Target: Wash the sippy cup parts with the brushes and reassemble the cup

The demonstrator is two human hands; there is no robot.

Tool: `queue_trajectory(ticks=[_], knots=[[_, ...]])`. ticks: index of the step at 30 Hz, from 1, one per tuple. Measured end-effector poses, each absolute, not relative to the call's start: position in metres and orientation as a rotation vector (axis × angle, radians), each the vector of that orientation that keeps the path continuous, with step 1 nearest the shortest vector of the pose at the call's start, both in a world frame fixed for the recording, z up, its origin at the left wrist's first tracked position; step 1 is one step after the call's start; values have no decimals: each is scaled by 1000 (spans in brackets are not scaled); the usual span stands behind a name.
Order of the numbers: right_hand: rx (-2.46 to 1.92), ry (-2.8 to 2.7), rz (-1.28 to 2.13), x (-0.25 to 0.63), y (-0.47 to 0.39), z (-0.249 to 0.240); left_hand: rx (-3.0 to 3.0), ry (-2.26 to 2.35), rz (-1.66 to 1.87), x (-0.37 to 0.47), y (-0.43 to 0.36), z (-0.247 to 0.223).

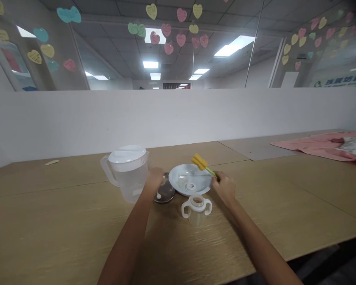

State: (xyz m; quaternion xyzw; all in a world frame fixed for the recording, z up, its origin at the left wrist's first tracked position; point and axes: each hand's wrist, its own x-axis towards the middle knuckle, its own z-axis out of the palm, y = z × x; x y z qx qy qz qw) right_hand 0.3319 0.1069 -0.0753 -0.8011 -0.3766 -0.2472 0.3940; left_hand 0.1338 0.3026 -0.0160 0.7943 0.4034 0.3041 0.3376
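Observation:
My right hand (225, 187) is closed round the green handle of a brush with a yellow sponge head (199, 162), which hangs over the right part of a white bowl (206, 186). Inside the bowl lie a clear cup-like piece (183, 179) and a white ring (190, 186). Blurred by motion, my left hand (156, 177) is between the pitcher and a round metal plate (167, 194); its fingers cannot be made out. A small white piece (158, 196) lies on the plate. Nearer to me stands a clear bottle with two white handles (196, 211), upright and without a lid.
A lidded translucent pitcher (130, 178) stands left of the plate. The wooden table (62, 221) meets a white wall (121, 118) at the back. A pink cloth (317, 146) lies at the far right, and a small flat pale piece (52, 162) at the back left.

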Motion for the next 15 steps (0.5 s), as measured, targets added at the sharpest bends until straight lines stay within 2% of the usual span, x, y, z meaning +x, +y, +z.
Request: queue_trajectory(ticks=[9,15], knots=[[-1911,-918,-631,338,113,-82,2227,900,807,156,278,-13],[-1801,-977,-610,346,119,-89,2352,597,552,167,243,-11]])
